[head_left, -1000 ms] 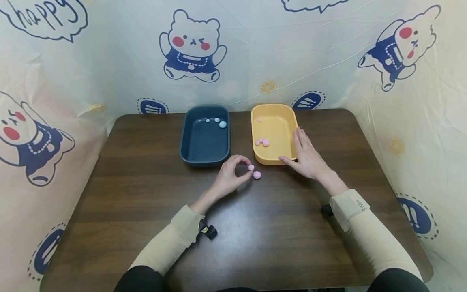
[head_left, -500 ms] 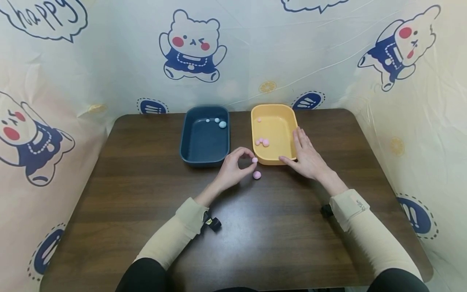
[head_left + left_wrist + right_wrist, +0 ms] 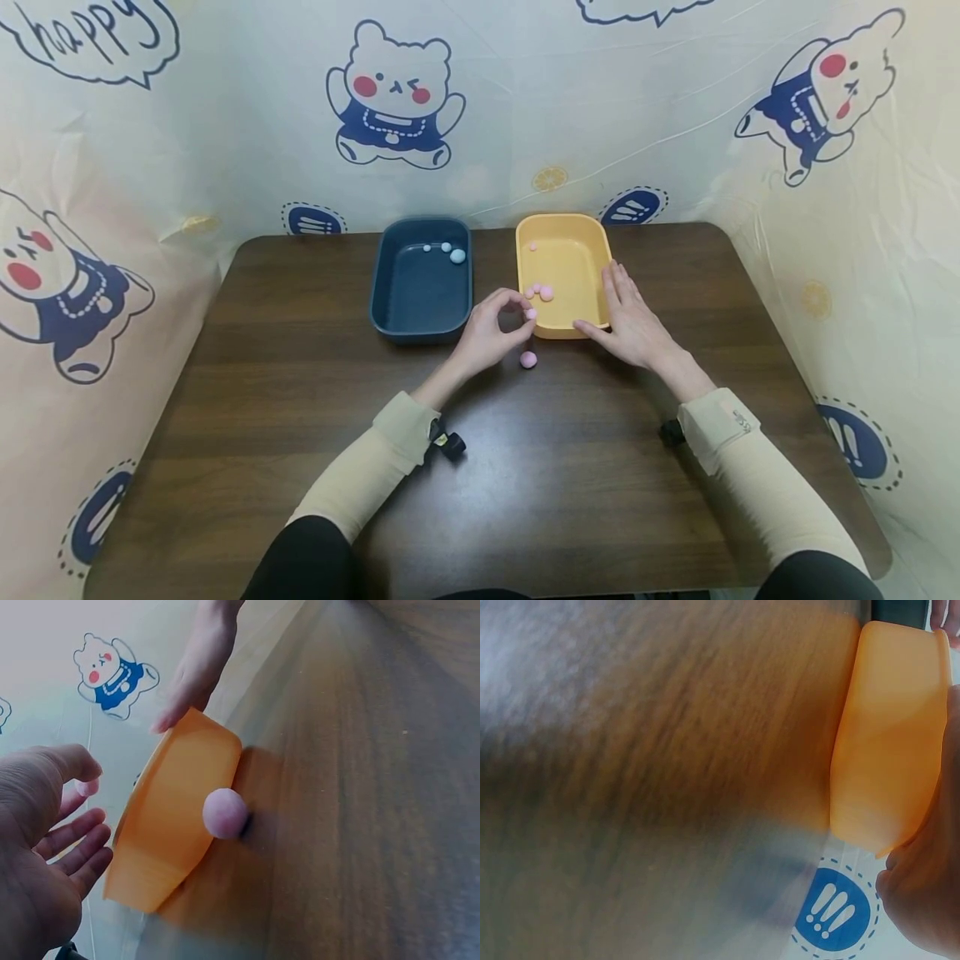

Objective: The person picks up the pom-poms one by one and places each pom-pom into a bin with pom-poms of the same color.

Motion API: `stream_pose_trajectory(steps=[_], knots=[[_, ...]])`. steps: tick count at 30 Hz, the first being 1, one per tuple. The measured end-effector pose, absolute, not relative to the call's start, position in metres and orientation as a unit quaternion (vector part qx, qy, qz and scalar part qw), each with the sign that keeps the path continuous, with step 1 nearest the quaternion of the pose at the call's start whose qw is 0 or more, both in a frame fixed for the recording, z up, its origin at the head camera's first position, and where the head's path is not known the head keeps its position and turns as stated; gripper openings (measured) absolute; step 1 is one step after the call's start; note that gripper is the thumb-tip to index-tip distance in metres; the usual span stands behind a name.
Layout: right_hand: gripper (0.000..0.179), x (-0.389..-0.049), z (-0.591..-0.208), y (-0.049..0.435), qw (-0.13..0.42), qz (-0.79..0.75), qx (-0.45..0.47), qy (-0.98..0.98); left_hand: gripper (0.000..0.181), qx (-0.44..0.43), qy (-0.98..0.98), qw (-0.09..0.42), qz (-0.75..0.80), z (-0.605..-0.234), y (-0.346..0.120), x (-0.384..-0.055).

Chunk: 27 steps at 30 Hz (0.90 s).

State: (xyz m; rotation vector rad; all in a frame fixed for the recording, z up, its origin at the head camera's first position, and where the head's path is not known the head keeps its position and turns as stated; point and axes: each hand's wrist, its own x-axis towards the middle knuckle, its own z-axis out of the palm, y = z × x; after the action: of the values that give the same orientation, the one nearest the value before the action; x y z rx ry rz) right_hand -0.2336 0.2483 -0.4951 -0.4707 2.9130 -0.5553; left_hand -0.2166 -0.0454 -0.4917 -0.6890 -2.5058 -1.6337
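Between thumb and index finger, my left hand pinches a small pink ball at the near left corner of the yellow tray. In the left wrist view that pinched ball is partly hidden by the fingers. A larger pink ball lies on the table just below the tray. My right hand rests against the tray's right side, its fingers straight along the rim and its thumb at the near edge. Several pink balls sit inside the yellow tray.
To the left of the yellow tray stands a dark blue tray with several light blue balls near its back right. Both trays are on a brown wooden table, close to a printed curtain.
My left hand has moved up and slightly right with the small pink ball, from the table to the yellow tray's near left corner. The right hand has stayed in place.
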Motion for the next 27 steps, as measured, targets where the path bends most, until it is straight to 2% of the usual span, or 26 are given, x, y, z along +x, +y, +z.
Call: stream_pose_trajectory(steps=[27], knots=[[0.118, -0.234, -0.497, 0.25, 0.059, -0.187, -0.168, 0.966, 0.029, -0.209, -0.83, 0.039, -0.515, -0.487, -0.026, -0.25]])
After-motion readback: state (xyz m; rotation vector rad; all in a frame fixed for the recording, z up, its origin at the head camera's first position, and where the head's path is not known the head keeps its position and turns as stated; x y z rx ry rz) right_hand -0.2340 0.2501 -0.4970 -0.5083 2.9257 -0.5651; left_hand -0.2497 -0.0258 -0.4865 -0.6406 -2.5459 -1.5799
